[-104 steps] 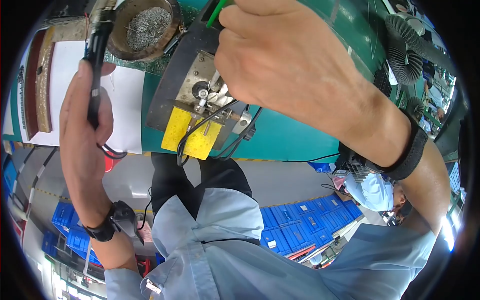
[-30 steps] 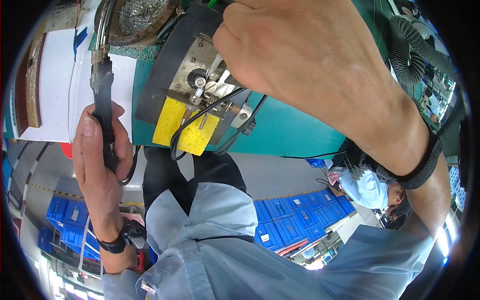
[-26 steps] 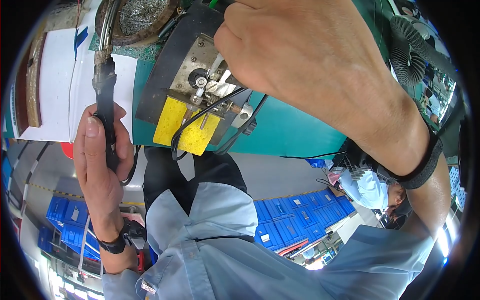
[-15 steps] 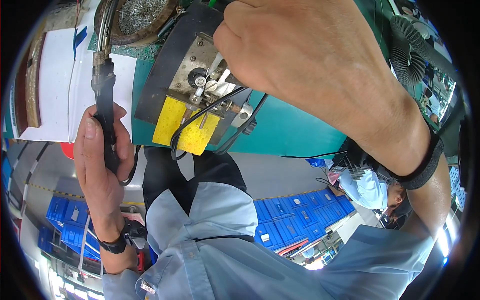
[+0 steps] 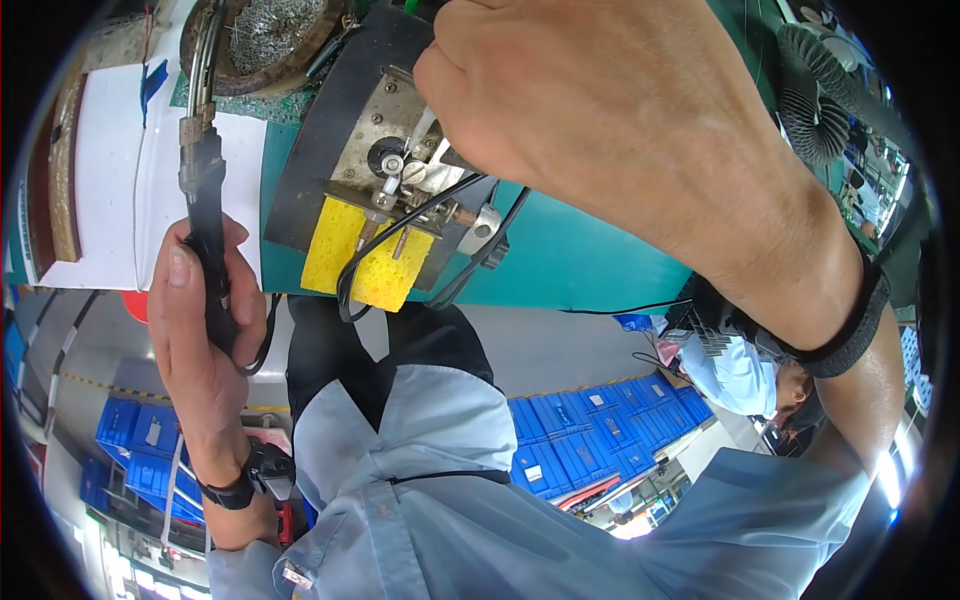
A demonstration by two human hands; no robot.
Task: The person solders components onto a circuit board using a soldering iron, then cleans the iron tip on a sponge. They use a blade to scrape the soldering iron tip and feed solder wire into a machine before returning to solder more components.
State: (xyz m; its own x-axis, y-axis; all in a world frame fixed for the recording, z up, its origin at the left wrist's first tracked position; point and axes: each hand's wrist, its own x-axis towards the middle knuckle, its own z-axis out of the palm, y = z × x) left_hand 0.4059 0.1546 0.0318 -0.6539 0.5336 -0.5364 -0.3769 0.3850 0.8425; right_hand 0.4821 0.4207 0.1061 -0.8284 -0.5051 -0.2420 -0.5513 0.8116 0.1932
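My left hand (image 5: 205,325) is wrapped round the black handle of a soldering iron (image 5: 203,190), whose metal barrel points away from me toward the upper edge. My right hand (image 5: 570,90) is closed in a fist at the top. Its fingertips are hidden, and so is anything they hold. It hovers over or beside a metal fixture (image 5: 360,140) with screws, a lever and rods, mounted on a dark base plate. A yellow sponge (image 5: 385,280) lies under the fixture's near rods. Black cable (image 5: 350,270) loops across the sponge and fixture.
A round brown bowl (image 5: 270,78) of metal shavings stands beyond the iron. The green mat (image 5: 590,270) ends at the table's front edge. A ribbed grey hose (image 5: 815,95) is at far right. Blue bins (image 5: 570,440) line the floor behind, and another person (image 5: 735,375) sits at right.
The table, fixture and bowl have shifted very slightly left in view. My right fist has moved a touch left, and both hands keep the same grip.
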